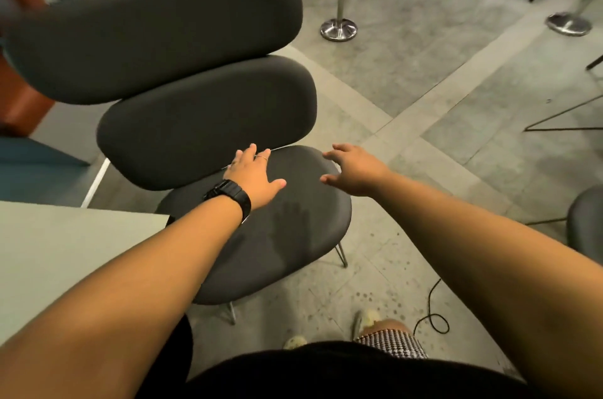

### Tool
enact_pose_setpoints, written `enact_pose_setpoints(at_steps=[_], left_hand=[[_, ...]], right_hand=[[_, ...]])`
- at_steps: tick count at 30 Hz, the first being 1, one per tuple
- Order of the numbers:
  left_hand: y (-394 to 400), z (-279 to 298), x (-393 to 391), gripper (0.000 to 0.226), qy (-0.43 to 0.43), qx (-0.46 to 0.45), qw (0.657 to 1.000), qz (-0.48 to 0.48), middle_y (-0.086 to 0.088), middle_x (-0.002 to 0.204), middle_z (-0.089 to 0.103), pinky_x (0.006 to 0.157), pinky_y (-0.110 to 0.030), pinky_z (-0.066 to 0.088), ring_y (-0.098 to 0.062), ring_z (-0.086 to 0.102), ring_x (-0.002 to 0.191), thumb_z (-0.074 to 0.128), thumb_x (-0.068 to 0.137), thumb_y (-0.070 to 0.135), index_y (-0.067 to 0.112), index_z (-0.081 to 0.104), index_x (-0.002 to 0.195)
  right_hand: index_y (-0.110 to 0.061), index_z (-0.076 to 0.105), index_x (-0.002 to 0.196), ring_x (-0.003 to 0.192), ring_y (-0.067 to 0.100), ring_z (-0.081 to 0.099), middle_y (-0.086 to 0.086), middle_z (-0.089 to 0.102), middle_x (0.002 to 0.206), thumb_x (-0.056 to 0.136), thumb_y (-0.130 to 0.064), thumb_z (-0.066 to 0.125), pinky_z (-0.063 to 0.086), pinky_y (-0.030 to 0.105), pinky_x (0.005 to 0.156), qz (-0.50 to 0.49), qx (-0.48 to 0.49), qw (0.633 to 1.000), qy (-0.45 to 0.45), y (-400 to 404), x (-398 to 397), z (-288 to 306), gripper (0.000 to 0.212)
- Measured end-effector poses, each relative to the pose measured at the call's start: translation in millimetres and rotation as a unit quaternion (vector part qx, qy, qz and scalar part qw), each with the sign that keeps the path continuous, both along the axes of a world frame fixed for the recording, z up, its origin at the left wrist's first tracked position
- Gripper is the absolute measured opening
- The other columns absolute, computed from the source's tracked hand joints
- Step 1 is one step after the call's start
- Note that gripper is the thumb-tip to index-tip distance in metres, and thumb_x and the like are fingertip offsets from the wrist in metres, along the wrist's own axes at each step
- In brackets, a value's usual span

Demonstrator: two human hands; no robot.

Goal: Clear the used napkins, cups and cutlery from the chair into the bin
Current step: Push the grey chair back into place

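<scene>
A dark grey chair seat [293, 235] stands on thin metal legs in front of me, with two padded back cushions [208, 118] behind it. Nothing lies on the part of the seat that shows. My left hand [254, 178], with a black watch on the wrist, hovers over the seat's back edge with fingers spread and holds nothing. My right hand [352, 170] reaches over the seat's right edge, fingers relaxed and spread, also holding nothing. No napkins, cups, cutlery or bin are in view.
A pale table corner [65, 251] juts in at the left, beside the chair. Two chrome barrier posts [339, 26] stand on the concrete floor beyond. A black cable [434, 317] lies on the floor at the right, near another dark seat [587, 222].
</scene>
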State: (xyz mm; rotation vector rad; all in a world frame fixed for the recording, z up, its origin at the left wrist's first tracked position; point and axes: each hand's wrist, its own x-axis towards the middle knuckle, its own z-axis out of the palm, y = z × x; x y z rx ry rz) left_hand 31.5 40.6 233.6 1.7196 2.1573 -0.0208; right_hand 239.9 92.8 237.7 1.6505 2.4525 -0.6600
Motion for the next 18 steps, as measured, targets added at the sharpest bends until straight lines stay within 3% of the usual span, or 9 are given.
enact_pose_setpoints(at_steps=[6,10,18], left_hand=[[81.0,1.0,34.2,0.079,-0.016,0.021,0.999,0.027,-0.003,0.162,0.007,0.118,-0.047,0.018,-0.028,0.007,0.148,0.057,0.088,0.049,0.024,0.02,0.152],[147.7,8.0,57.5,0.078,-0.073,0.057,0.986,0.136,-0.005,0.161,0.007,0.116,-0.048,0.025,-0.03,0.015,0.146,0.059,0.088,0.046,0.023,0.021,0.152],[265.5,50.2,56.3,0.08,-0.156,0.198,0.915,0.314,-0.007,0.161,0.0,0.117,-0.046,0.022,-0.031,0.017,0.146,0.056,0.089,0.047,0.021,0.015,0.153]], right_hand=[[-0.031,0.037,0.147,0.144,0.026,0.027,0.0,0.023,0.16,0.093,-0.051,0.055,0.028,0.044,0.114,0.021,-0.024,0.999,-0.005,87.1,18.0,3.3,0.061],[-0.031,0.038,0.146,0.142,0.026,0.032,0.0,0.027,0.158,0.093,-0.047,0.056,0.031,0.043,0.114,0.081,-0.015,0.997,-0.006,166.0,35.8,23.1,0.058],[-0.026,0.036,0.147,0.138,0.026,0.038,0.003,0.032,0.155,0.094,-0.041,0.058,0.033,0.04,0.112,0.142,0.006,0.985,0.092,312.1,31.5,83.5,0.06]])
